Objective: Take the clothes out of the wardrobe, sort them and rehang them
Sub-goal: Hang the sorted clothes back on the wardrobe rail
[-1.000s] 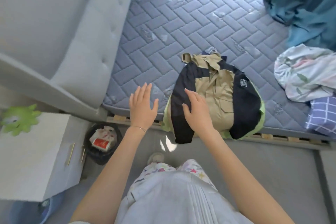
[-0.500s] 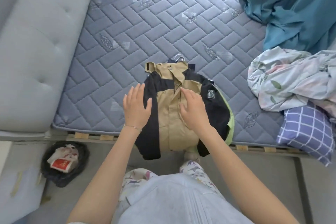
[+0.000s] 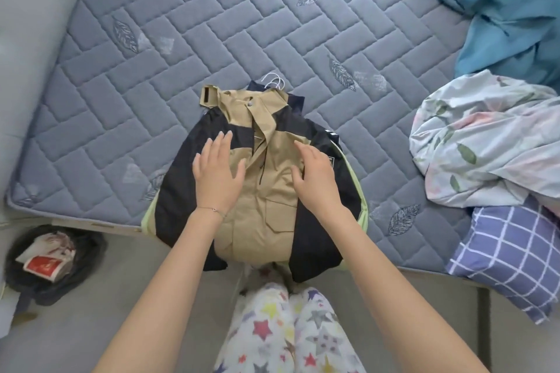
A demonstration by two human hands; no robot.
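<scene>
Left hand (image 3: 218, 174) and right hand (image 3: 316, 182) rest flat-fingered on jacket (image 3: 266, 221), hiding all but hanger hooks (image 3: 274, 82).

Head view, looking down: a tan-and-black jacket (image 3: 266, 221) lies face up at the near edge of a grey quilted mattress (image 3: 212, 24), its hem hanging over the edge; white hanger hooks (image 3: 274, 83) show above the collar; the left hand (image 3: 216, 179) and the right hand (image 3: 315, 179) lie flat on the chest, fingers extended; a floral sheet (image 3: 485, 136), a checked pillow (image 3: 515, 257) and teal fabric (image 3: 500, 9) lie to the right; a black bin bag (image 3: 51, 260) stands on the floor at the left.
</scene>
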